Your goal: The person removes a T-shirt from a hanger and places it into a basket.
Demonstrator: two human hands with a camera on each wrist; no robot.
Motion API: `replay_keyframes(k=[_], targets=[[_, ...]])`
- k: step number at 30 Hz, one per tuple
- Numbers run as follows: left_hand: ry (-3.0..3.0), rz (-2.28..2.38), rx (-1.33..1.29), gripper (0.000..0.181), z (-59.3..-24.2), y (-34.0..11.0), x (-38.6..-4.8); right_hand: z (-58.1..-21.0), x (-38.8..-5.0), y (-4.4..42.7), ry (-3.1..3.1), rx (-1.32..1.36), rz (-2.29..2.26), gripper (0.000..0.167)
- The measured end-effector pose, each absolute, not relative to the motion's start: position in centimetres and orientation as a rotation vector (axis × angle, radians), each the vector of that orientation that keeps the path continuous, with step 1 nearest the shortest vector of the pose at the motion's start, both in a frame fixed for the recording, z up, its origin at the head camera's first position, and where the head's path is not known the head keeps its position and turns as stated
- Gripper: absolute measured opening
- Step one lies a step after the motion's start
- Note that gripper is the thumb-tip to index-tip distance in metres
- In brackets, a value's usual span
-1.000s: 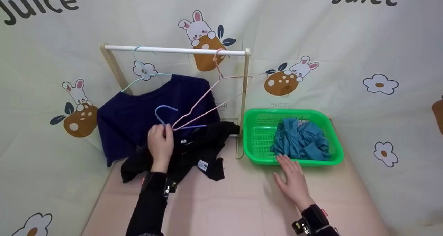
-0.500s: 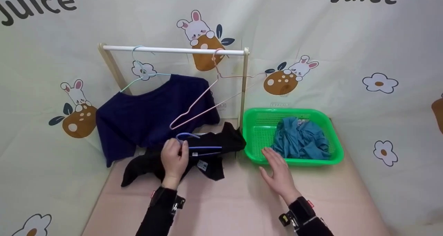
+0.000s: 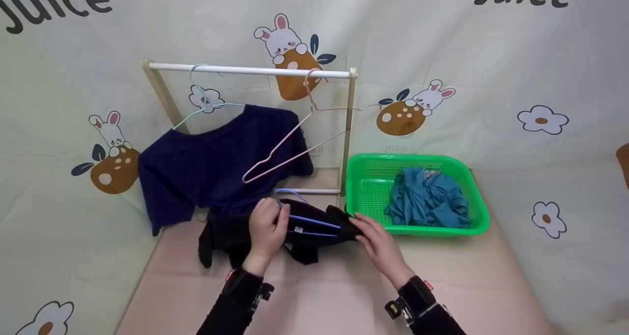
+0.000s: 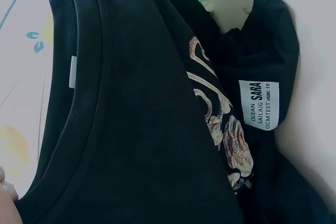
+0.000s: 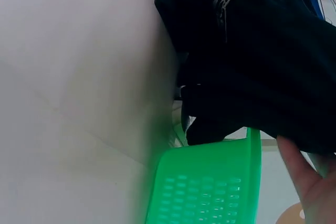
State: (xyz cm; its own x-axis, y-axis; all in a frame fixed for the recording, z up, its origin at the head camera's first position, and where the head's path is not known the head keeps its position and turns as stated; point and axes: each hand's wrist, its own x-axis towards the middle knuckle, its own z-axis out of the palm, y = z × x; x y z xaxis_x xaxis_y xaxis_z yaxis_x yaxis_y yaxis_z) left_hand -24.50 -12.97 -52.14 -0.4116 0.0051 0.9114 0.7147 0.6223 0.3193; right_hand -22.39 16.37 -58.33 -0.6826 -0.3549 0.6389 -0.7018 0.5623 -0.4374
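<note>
A black shirt (image 3: 233,232) with a blue hanger (image 3: 314,221) inside its neckline is held up over the table. My left hand (image 3: 268,224) grips the hanger near its hook, together with the shirt's collar. At the shirt's right shoulder, my right hand (image 3: 381,246) pinches the cloth between thumb and fingers. In the left wrist view the shirt (image 4: 136,103) shows a pale floral print and a white label (image 4: 261,105) with print. The right wrist view has my right hand (image 5: 312,190) at the edge of the dark cloth.
Behind stands a rack with a white bar (image 3: 255,71). A navy top (image 3: 216,158) hangs there on a mint hanger (image 3: 189,120), beside a bare pink hanger (image 3: 280,148). On the right, a green basket (image 3: 361,163) holds teal cloth (image 3: 427,200).
My left hand has moved right and slightly down with the blue hanger and the shirt. My right hand has come left from the basket's front rim and taken hold of the shirt's shoulder.
</note>
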Motion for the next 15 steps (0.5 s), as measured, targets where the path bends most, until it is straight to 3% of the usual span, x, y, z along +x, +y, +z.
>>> replay_keyframes(k=[10, 15], targets=[[-1.936, -0.93, -0.619, 0.017, -52.4, -12.2, -24.5, -58.8, -21.7, 18.2, -2.299, 0.783, 1.027, 0.032], [-1.938, -0.946, -0.585, 0.017, -52.4, -12.3, -24.7, -58.9, -21.6, 19.3, -2.275, 0.67, 1.112, 0.026]])
